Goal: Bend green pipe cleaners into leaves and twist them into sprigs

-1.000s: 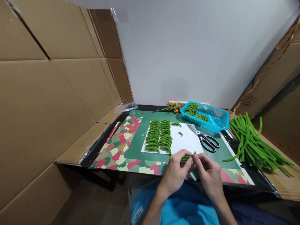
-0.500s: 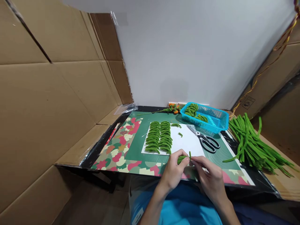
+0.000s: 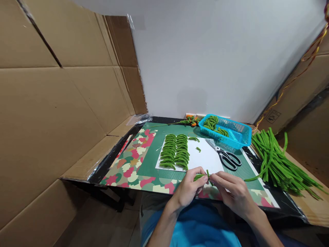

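Close to the table's front edge, my left hand [image 3: 191, 185] is closed around a folded green pipe cleaner piece [image 3: 198, 177]. My right hand [image 3: 230, 187] pinches at the same piece, its fingertips meeting the left ones where a short green end sticks up. Beyond my hands, a white sheet [image 3: 205, 159] carries two columns of curved green pipe cleaner pieces [image 3: 168, 151]. One more curved piece [image 3: 193, 139] and a small bent scrap [image 3: 198, 149] lie to the right of those columns.
Black-handled scissors [image 3: 228, 159] rest partly on the sheet. A blue basket [image 3: 241, 135] behind holds more green pieces. Loose long green pipe cleaners [image 3: 277, 164] are heaped at the right. An orange-flowered stem [image 3: 191, 120] lies at the back. Cardboard [image 3: 84, 92] walls the left side.
My right hand's fingers have turned and closed in nearer to my left fingertips at the green piece. The view has shifted slightly; the laid-out pieces stay put.
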A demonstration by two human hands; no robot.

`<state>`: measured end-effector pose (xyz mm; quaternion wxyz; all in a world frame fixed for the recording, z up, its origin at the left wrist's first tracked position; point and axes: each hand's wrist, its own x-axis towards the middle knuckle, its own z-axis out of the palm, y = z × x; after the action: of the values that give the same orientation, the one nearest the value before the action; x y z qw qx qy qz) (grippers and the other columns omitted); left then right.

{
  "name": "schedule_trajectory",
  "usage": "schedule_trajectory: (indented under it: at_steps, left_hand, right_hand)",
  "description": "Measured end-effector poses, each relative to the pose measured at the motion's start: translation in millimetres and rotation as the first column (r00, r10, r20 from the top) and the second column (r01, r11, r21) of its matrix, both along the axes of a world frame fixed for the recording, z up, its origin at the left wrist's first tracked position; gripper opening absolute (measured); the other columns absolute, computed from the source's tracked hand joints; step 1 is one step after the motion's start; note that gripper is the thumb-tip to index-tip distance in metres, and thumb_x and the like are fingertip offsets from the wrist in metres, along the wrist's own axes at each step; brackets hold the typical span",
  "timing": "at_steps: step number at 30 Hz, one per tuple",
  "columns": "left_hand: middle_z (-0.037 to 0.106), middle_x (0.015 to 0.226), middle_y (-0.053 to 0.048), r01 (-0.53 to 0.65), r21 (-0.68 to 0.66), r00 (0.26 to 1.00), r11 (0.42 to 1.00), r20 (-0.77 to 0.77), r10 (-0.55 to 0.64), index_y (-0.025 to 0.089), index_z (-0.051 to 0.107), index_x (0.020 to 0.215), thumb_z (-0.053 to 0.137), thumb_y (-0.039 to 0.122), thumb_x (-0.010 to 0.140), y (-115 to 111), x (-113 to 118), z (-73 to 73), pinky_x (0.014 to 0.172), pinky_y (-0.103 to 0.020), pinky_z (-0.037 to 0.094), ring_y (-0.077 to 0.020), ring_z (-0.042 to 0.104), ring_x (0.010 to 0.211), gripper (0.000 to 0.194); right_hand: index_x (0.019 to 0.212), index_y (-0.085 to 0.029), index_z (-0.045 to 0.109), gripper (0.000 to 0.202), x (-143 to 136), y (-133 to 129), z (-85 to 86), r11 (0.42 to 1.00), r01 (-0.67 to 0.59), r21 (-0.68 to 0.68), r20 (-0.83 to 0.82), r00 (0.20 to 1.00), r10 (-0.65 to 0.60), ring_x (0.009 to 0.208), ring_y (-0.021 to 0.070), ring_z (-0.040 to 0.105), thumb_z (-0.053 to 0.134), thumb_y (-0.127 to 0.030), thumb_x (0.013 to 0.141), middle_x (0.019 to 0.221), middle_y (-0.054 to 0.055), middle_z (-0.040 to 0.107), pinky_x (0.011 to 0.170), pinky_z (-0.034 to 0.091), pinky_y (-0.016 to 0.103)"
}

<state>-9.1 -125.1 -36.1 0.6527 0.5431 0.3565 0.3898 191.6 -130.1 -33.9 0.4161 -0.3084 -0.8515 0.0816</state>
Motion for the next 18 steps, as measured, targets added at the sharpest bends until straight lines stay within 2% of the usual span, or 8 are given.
schedule_trajectory:
  at_steps: [6, 10, 14, 18]
  left_hand:
    - [0.039, 0.063, 0.008, 0.023, 0.02, 0.998, 1.0, 0.061, -0.024, 0.02, 0.049, 0.086, 0.066, 0.049, 0.096, -2, -1, 0.3, 0.052, -0.023, 0.022, -0.009, 0.029, 0.056, 0.035]
    - [0.041, 0.066, 0.007, -0.024, 0.035, 1.0, 0.999, 0.021, 0.024, 0.019, 0.052, 0.092, 0.068, 0.052, 0.095, -2, 0, -0.4, 0.052, -0.022, 0.025, -0.0084, 0.032, 0.057, 0.037]
    - [0.038, 0.067, 0.008, -0.086, 0.056, 0.996, 0.995, -0.006, 0.087, 0.019, 0.054, 0.096, 0.066, 0.054, 0.097, -3, 5, 0.7, 0.05, -0.02, 0.022, -0.0069, 0.03, 0.055, 0.037]
    - [0.034, 0.066, 0.009, -0.074, 0.035, 0.996, 0.997, 0.054, 0.072, 0.02, 0.053, 0.098, 0.065, 0.056, 0.097, -2, 9, 1.5, 0.048, -0.019, 0.022, -0.0067, 0.029, 0.053, 0.038]
  right_hand:
    - [0.113, -0.023, 0.071, 0.032, -3, 0, 1.5, 0.998, -0.005, 0.066, -0.026, 1.0, 0.006, 0.063, 0.0169, 0.057, 0.049, -0.005, 0.099, 0.076, 0.004, 0.064, 0.056, 0.045, 0.027]
    - [0.107, -0.022, 0.072, 0.025, -2, 3, -0.3, 1.0, -0.02, 0.0, -0.047, 0.999, 0.02, 0.063, 0.0168, 0.055, 0.053, -0.007, 0.1, 0.074, 0.003, 0.061, 0.057, 0.044, 0.027]
    - [0.111, -0.022, 0.071, 0.023, 0, 7, -2.1, 0.998, -0.028, -0.048, -0.117, 0.993, 0.022, 0.07, 0.0172, 0.063, 0.054, -0.009, 0.102, 0.084, 0.005, 0.069, 0.064, 0.05, 0.027]
    - [0.103, -0.022, 0.068, 0.013, -2, 5, -3.0, 0.975, 0.05, -0.218, -0.146, 0.986, -0.084, 0.072, 0.0162, 0.066, 0.056, -0.02, 0.105, 0.085, 0.003, 0.071, 0.066, 0.052, 0.026]
